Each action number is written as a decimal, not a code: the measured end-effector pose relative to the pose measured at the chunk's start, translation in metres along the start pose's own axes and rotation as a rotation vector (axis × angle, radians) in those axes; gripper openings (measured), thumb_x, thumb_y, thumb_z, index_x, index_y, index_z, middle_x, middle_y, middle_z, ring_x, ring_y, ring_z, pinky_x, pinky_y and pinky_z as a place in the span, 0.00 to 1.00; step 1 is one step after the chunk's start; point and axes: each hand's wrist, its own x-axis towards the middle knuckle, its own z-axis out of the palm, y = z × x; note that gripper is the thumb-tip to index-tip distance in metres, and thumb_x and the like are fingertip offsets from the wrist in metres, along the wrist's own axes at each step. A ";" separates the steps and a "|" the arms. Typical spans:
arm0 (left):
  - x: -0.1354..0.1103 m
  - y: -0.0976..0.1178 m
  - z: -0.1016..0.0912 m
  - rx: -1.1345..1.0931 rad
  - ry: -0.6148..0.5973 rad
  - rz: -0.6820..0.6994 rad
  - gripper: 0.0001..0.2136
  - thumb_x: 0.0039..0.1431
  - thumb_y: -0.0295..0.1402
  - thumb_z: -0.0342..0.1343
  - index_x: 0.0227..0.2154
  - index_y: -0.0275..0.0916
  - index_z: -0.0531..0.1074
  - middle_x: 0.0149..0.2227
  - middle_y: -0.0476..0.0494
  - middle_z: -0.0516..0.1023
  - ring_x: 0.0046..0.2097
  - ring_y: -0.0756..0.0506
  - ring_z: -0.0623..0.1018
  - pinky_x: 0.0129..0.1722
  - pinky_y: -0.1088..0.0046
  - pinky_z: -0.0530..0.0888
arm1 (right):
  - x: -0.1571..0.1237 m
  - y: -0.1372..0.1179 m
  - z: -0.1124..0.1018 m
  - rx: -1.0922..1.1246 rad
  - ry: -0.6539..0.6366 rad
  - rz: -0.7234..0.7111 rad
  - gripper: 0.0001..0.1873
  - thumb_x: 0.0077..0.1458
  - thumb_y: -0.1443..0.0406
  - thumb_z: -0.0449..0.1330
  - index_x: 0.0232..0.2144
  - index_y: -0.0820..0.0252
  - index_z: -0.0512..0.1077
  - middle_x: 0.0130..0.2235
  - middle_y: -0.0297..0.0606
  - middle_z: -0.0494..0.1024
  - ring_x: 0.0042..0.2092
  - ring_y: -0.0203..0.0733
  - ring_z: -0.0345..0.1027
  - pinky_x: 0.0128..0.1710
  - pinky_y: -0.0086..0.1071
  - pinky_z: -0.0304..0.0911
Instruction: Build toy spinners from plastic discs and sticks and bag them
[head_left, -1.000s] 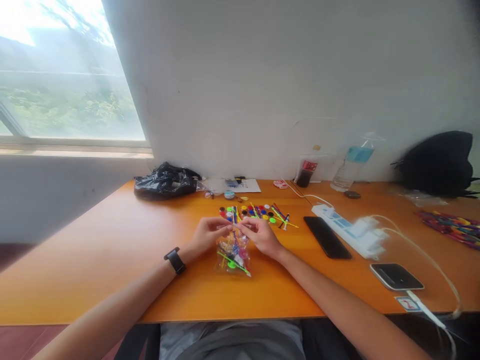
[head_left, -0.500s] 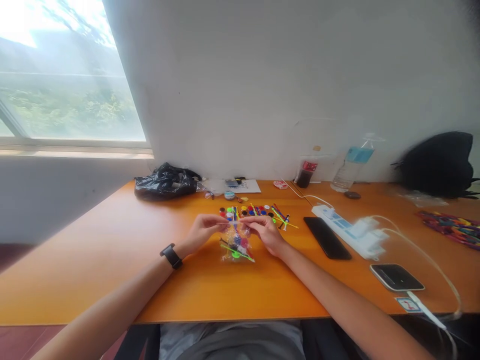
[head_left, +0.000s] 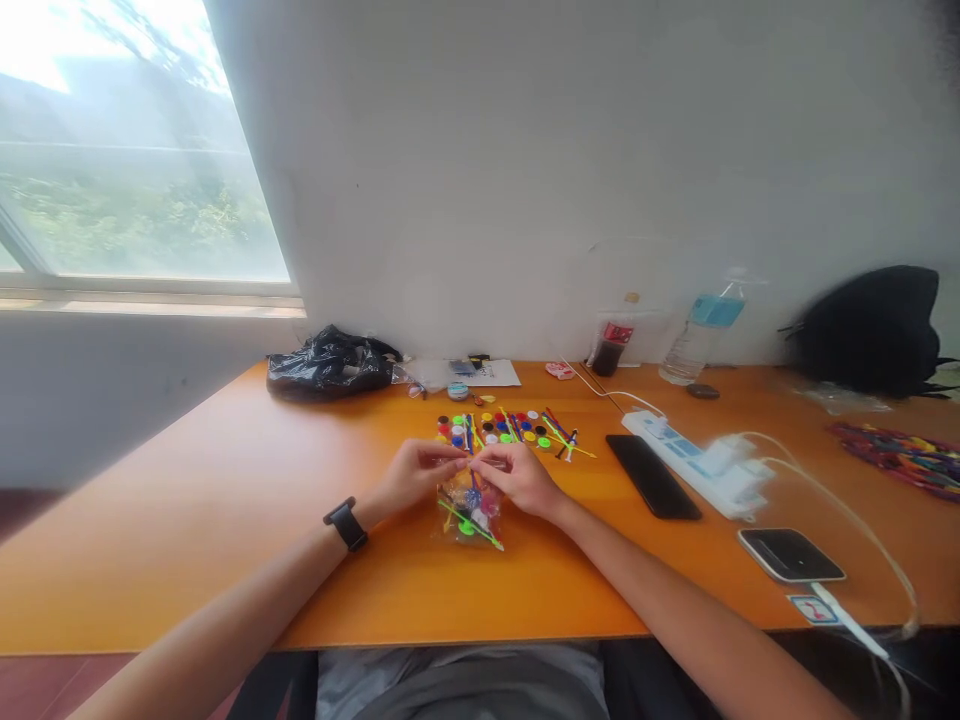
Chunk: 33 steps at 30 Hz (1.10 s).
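A clear plastic bag (head_left: 470, 515) hangs between my hands, with green, yellow, blue, white and pink plastic pieces showing through it. My left hand (head_left: 414, 478) pinches its top edge from the left, a dark watch on that wrist. From the other side my right hand (head_left: 519, 482) pinches the same edge, its fingertips almost meeting those of the left. Just beyond the hands, small coloured discs (head_left: 532, 425) and thin coloured sticks (head_left: 568, 440) lie in groups on the wooden table (head_left: 225, 520). Part of the bag's top is hidden by my fingers.
A black phone (head_left: 652, 476) and a white power strip (head_left: 686, 455) with plugs and cables lie to the right. Further back are a black plastic bag (head_left: 330, 365), a dark drink bottle (head_left: 609, 350), a water bottle (head_left: 694, 340) and a black backpack (head_left: 870, 330).
Both hands have come closer together along the bag's top edge and moved slightly toward me. The bag has come lower with them.
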 end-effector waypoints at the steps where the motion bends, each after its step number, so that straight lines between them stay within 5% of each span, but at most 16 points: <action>1: 0.000 -0.001 -0.001 0.044 -0.028 -0.011 0.18 0.59 0.46 0.68 0.40 0.33 0.85 0.38 0.37 0.86 0.35 0.45 0.80 0.34 0.74 0.74 | -0.001 -0.002 -0.001 -0.026 -0.001 -0.010 0.20 0.61 0.50 0.64 0.30 0.61 0.79 0.28 0.36 0.77 0.29 0.38 0.68 0.30 0.30 0.62; 6: 0.002 -0.004 -0.008 0.073 -0.106 -0.064 0.19 0.58 0.48 0.67 0.32 0.32 0.84 0.30 0.40 0.85 0.29 0.48 0.78 0.30 0.75 0.72 | -0.002 -0.009 -0.010 -0.121 -0.058 -0.031 0.20 0.62 0.53 0.63 0.27 0.62 0.79 0.26 0.36 0.77 0.27 0.36 0.66 0.29 0.29 0.60; 12: 0.006 -0.010 -0.016 0.161 -0.025 -0.086 0.22 0.51 0.50 0.72 0.23 0.32 0.80 0.22 0.43 0.80 0.23 0.51 0.72 0.22 0.77 0.64 | -0.002 -0.010 -0.022 0.039 -0.224 0.108 0.22 0.63 0.49 0.63 0.35 0.62 0.82 0.27 0.37 0.81 0.25 0.39 0.72 0.27 0.31 0.67; 19: 0.006 -0.004 -0.017 0.065 -0.128 -0.049 0.21 0.56 0.50 0.69 0.27 0.33 0.82 0.25 0.41 0.82 0.24 0.51 0.75 0.25 0.77 0.69 | 0.002 0.002 -0.034 0.099 -0.243 0.143 0.23 0.60 0.48 0.65 0.42 0.63 0.83 0.27 0.38 0.83 0.25 0.38 0.75 0.27 0.30 0.71; 26: 0.004 0.001 -0.017 0.078 -0.104 -0.045 0.22 0.54 0.50 0.70 0.23 0.33 0.76 0.21 0.44 0.78 0.21 0.52 0.73 0.21 0.79 0.65 | -0.001 -0.001 -0.039 0.141 -0.259 0.143 0.23 0.59 0.49 0.68 0.43 0.64 0.83 0.27 0.38 0.82 0.25 0.37 0.76 0.27 0.28 0.72; 33: 0.003 -0.002 -0.011 0.099 -0.014 -0.011 0.29 0.67 0.56 0.54 0.23 0.33 0.74 0.20 0.47 0.75 0.22 0.53 0.69 0.23 0.79 0.63 | 0.001 -0.007 -0.048 0.210 -0.225 0.149 0.25 0.57 0.50 0.70 0.46 0.64 0.83 0.29 0.39 0.83 0.26 0.38 0.76 0.28 0.30 0.73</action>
